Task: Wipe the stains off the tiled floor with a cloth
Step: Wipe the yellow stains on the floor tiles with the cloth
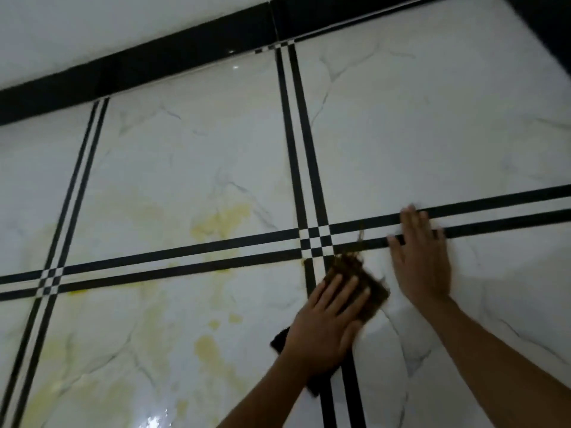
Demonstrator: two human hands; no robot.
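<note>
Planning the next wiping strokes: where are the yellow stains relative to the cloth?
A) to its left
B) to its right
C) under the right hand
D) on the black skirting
A: the yellow stains spread over the tiles left of the cloth, which the left hand presses flat; tiles to its right look clean.
</note>
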